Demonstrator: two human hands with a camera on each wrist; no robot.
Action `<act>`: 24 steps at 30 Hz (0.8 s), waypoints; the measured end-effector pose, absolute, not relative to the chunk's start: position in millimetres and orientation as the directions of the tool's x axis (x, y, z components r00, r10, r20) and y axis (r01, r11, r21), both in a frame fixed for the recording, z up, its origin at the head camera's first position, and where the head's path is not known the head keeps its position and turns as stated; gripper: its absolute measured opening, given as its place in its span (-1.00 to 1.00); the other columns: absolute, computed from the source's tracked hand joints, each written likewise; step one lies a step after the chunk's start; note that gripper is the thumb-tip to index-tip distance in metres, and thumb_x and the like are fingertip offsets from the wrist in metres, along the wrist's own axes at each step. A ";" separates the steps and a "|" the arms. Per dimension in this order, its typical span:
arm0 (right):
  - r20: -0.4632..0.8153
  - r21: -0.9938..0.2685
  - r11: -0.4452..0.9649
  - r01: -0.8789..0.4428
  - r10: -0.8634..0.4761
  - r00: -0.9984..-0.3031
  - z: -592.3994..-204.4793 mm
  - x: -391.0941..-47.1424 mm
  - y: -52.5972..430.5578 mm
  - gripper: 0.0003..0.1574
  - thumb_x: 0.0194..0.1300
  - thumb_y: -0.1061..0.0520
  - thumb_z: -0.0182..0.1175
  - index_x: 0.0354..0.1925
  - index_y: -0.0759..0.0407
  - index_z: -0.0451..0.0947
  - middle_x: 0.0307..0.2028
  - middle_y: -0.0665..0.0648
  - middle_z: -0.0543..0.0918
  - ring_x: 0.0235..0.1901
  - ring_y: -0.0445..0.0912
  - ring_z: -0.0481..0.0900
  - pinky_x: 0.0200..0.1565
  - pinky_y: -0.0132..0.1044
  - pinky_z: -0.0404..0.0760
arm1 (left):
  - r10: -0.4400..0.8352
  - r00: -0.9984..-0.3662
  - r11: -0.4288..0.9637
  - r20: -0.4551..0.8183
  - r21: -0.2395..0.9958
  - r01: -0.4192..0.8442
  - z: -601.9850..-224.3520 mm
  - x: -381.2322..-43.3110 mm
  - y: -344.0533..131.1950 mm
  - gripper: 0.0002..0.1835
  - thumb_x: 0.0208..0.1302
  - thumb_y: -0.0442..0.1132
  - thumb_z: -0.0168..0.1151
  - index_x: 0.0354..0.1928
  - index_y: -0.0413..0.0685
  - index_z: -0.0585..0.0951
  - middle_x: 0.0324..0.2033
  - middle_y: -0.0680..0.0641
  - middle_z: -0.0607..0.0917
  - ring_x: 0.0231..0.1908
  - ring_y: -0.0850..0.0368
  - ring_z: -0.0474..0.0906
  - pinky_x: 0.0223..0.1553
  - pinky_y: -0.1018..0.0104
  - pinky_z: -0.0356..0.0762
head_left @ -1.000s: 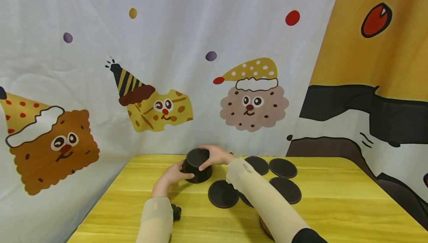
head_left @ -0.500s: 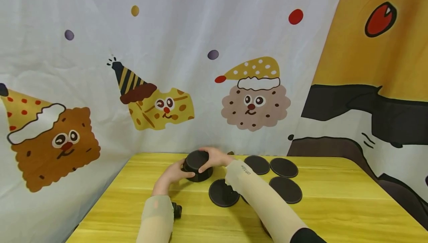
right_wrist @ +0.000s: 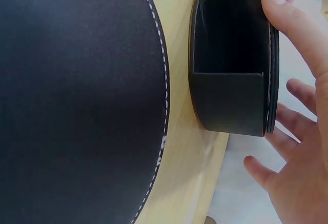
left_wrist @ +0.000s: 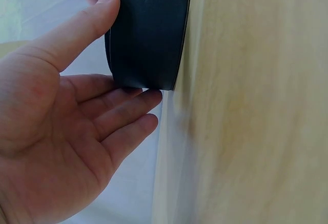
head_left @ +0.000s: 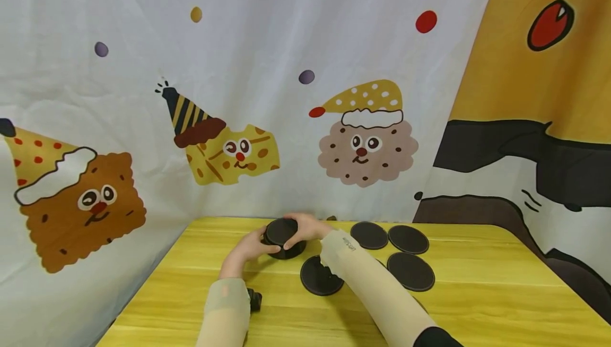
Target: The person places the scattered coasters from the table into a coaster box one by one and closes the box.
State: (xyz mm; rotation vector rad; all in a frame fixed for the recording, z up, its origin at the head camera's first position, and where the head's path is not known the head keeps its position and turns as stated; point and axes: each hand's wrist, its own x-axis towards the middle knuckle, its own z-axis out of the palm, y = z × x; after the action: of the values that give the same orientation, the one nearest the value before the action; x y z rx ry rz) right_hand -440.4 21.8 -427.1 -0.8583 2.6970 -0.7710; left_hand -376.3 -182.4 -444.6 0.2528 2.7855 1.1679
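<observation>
A round black leather-look coaster holder [head_left: 290,253] stands on the table at the far left of the middle, a cut-out slot in its wall showing in the right wrist view. Black coasters [right_wrist: 273,80] lie stacked flat on its top, their edges slightly overhanging. My left hand [head_left: 249,247] grips the holder from the near left, thumb high at the rim, fingers against the side wall. From the right, my right hand [head_left: 307,228] holds the coasters by the edge, its thumb at the near side. Its fingers are partly hidden behind the stack in the head view.
Several black round coasters lie right of the holder, among them a near coaster [head_left: 322,276] and a right coaster [head_left: 410,271]. My right sleeve [head_left: 372,278] covers part of this group. A printed curtain [head_left: 267,44] hangs behind the yellow wooden table [head_left: 477,294].
The stack's top has sunk slightly toward the holder, and my right hand has come down with it. My left hand stays at the holder's side. The head view has shifted a little.
</observation>
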 end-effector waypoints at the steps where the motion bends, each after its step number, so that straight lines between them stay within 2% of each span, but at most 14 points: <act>1: -0.040 -0.539 0.695 -0.475 -0.585 -0.810 -427.2 -440.4 22.1 0.19 -0.05 -0.15 0.54 0.44 0.09 0.22 0.35 0.13 0.34 0.27 0.07 0.35 0.20 0.00 0.40 | 0.195 -0.980 0.688 -0.036 0.717 0.110 -444.6 -376.5 -182.1 -0.05 0.15 0.00 0.43 0.44 -0.30 0.20 0.29 -0.40 0.36 0.21 -0.34 0.36 0.09 -0.18 0.41; 15: -0.011 -0.530 0.668 -0.522 -0.621 -0.784 -430.4 -444.0 26.7 0.04 0.09 -0.11 0.45 0.42 0.16 0.24 0.33 0.17 0.36 0.30 0.09 0.33 0.24 0.01 0.35 | 0.206 -0.978 0.687 -0.019 0.715 0.130 -446.3 -377.4 -182.5 -0.10 0.20 -0.05 0.40 0.43 -0.34 0.20 0.28 -0.40 0.37 0.23 -0.36 0.33 0.14 -0.22 0.34; 24: -0.021 -0.555 0.671 -0.492 -0.602 -0.798 -416.0 -444.8 63.7 0.01 0.20 -0.13 0.36 0.46 0.18 0.17 0.40 0.20 0.26 0.35 0.14 0.23 0.26 0.08 0.30 | 0.191 -0.981 0.691 -0.035 0.714 0.109 -444.0 -374.5 -179.5 -0.05 0.20 -0.03 0.39 0.43 -0.40 0.14 0.31 -0.45 0.30 0.25 -0.40 0.28 0.16 -0.24 0.32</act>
State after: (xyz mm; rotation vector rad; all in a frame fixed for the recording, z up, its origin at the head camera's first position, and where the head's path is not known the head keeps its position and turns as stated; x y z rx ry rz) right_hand -444.8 63.7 -416.0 -0.8894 2.6828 -0.8018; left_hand -374.5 -179.5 -444.0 0.2488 2.7906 1.1678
